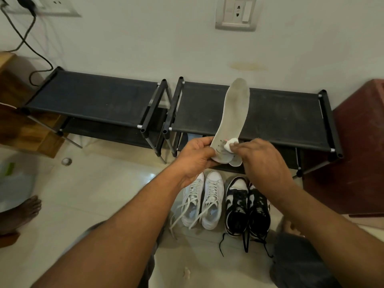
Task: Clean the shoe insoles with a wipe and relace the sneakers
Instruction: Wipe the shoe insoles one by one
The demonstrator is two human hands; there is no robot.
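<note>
My left hand (pixel 195 156) grips the heel end of a long grey-white insole (pixel 233 113), which points up and away over the right rack. A second insole edge seems to peek out beneath the heel. My right hand (pixel 259 161) pinches a small white wipe (pixel 230 144) and presses it on the insole near the heel. On the floor below stand a pair of white sneakers (pixel 204 202) with loose white laces and a pair of black-and-white sneakers (pixel 247 208) with loose black laces.
Two low black shoe racks (pixel 99 98) (pixel 280 117) stand against the wall. A dark red box (pixel 361 146) sits at the right, wooden furniture (pixel 18 113) at the left. A bare foot (pixel 22 213) rests on the tiled floor at the left.
</note>
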